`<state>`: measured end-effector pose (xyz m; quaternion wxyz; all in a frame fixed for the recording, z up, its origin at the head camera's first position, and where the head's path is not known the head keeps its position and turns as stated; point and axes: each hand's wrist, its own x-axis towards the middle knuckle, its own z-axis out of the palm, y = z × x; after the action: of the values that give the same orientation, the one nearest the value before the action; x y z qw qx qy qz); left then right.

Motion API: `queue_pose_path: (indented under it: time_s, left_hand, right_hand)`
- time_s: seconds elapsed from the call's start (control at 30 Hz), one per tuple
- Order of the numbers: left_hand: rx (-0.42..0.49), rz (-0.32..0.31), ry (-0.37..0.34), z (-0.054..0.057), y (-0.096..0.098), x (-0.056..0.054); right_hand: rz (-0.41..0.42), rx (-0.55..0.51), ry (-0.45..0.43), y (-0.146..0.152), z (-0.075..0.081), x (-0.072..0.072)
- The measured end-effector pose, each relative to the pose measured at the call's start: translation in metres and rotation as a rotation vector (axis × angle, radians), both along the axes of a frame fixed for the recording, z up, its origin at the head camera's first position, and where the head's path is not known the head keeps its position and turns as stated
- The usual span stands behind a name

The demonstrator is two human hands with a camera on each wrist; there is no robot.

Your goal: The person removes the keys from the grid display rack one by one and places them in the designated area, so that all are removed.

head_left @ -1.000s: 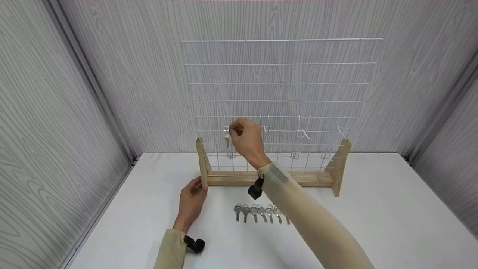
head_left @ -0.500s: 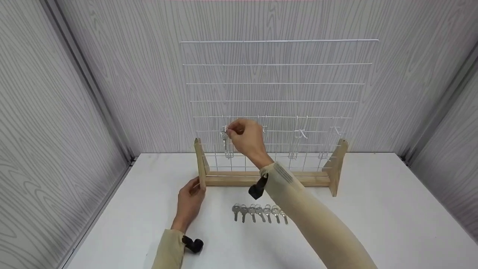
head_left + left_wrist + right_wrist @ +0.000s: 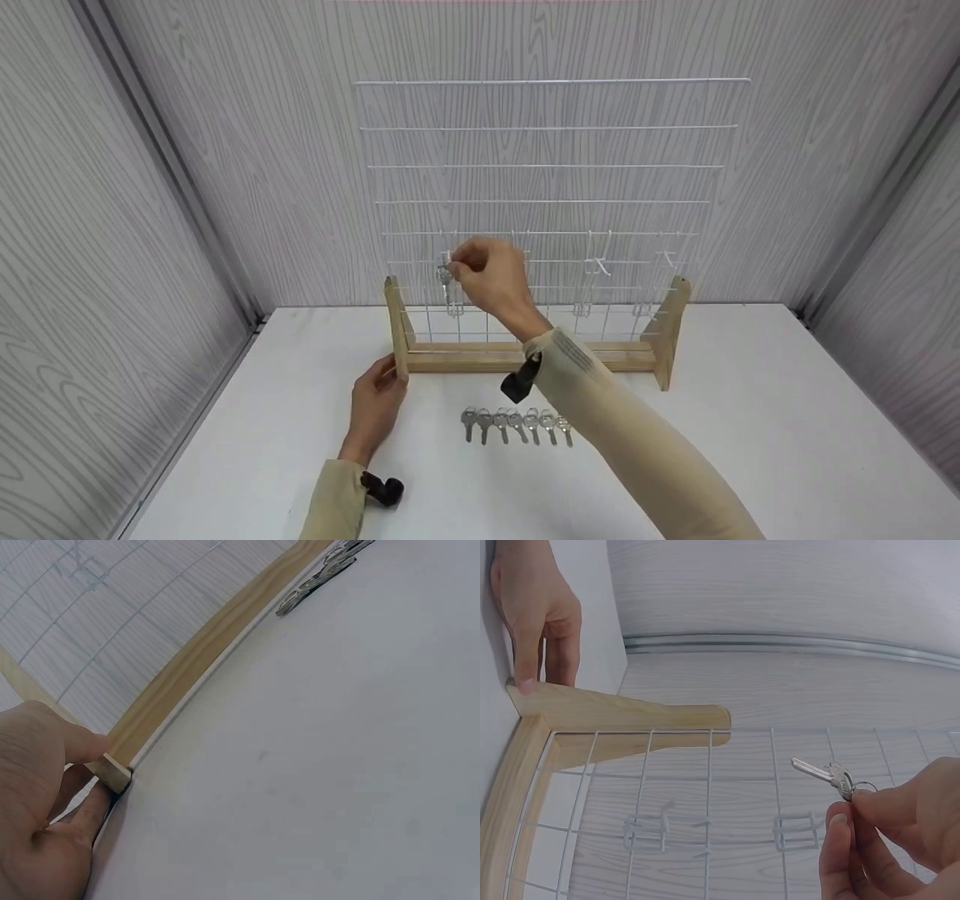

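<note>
My right hand (image 3: 495, 277) is raised at the left part of a white wire grid (image 3: 540, 165). Its thumb and fingers pinch a silver key (image 3: 823, 772) near its head, where a thin split ring (image 3: 866, 786) shows. In the head view the key overlaps a white hook on the grid. Low at the left, my left hand (image 3: 377, 409) grips the foot of the wooden side support (image 3: 397, 322), thumb on one face and fingers on the other, as the left wrist view shows.
Several keys with rings (image 3: 516, 425) lie in a row on the white table (image 3: 742, 420) in front of the wooden base bar (image 3: 450, 364). More white hooks (image 3: 598, 264) hang on the grid towards the right. Grey wood-grain panels (image 3: 150, 225) enclose the table.
The head view has drifted, so everything sits slightly further left. The key by the hook now shows its head more plainly beside my right fingertips. My left hand keeps its grip on the support.
</note>
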<state>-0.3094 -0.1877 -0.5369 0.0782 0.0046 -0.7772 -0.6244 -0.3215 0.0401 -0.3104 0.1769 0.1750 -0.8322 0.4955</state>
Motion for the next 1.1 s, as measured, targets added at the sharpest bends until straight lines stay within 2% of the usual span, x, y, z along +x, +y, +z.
queue_pose_path:
  time_s: [0.13,0.43,0.6,0.9,1.1]
  left_hand:
    - [0.001,-0.009,0.004,0.002,0.000,0.001]
    - [-0.009,-0.001,-0.011,0.003,-0.001,0.002]
    - [-0.023,0.003,-0.027,0.003,-0.004,0.002]
    - [-0.015,-0.015,-0.004,0.003,-0.003,0.001]
    - [-0.007,-0.019,0.001,0.000,0.001,0.000]
  right_hand:
    - [0.020,0.007,0.023,0.004,0.004,0.004]
    - [0.030,0.021,0.012,0.025,0.005,0.016]
    - [0.028,-0.019,-0.005,0.039,0.005,0.024]
    - [0.007,-0.047,-0.020,0.064,-0.002,0.033]
    - [-0.023,-0.031,0.011,0.086,-0.006,0.038]
